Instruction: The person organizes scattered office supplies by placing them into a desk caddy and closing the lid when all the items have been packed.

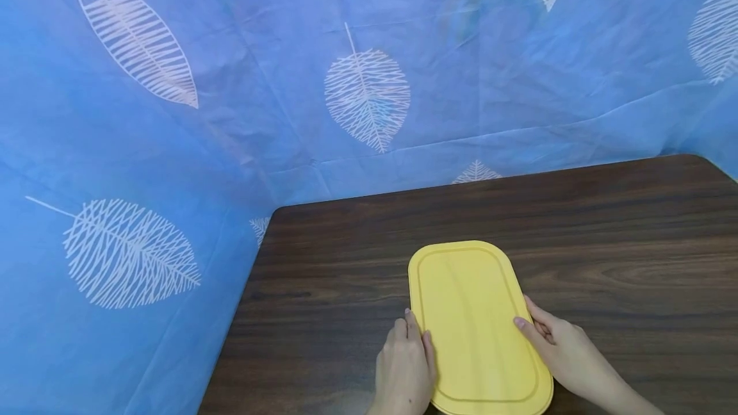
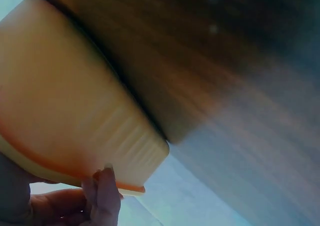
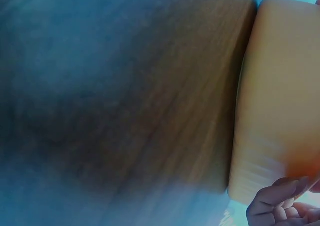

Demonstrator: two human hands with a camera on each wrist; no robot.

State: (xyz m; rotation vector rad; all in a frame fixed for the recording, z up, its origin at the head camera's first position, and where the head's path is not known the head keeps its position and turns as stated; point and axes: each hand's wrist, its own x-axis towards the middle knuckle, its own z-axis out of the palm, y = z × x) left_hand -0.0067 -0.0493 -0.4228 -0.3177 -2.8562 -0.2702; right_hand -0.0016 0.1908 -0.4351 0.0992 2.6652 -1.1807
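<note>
A yellow lidded box (image 1: 473, 312) with rounded corners and a shallow groove around its top stands on the dark table. Its deep side wall (image 2: 75, 86) shows ribs near one end in the left wrist view. My left hand (image 1: 403, 367) holds the lid's left edge, fingertips at the rim. At the right edge, my right hand (image 1: 567, 348) grips with the thumb on top of the lid and the fingers below the rim. The right wrist view shows those curled fingers (image 3: 272, 198) by the box wall. What the box contains is hidden.
The dark wood-grain table (image 1: 623, 261) extends behind the box and to both sides. Blue cloth (image 1: 259, 82) with white leaf prints hangs along the table's back and left edges.
</note>
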